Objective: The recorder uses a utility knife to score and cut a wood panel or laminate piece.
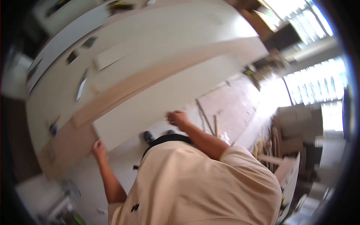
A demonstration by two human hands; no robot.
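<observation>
A long white board [157, 97] lies at a slant along the near side of a large worktable, its near long edge toward my body. At the board's near left corner my left hand [99, 149] is closed, with the fingers on the edge. My right hand [178, 119] is closed at the near long edge, around the middle; its fingers are curled and partly blurred. Under and behind the white board runs a tan board strip [150, 77]. A smaller pale panel [110, 57] lies farther back on the table.
On the pale tabletop [150, 41] lie a knife-like blade [81, 87], dark pieces [72, 56] and a small blue object [53, 129]. Wooden offcuts [275, 144] and boxes stand at the right, below bright windows [315, 82]. Thin strips [205, 116] lean beside the table.
</observation>
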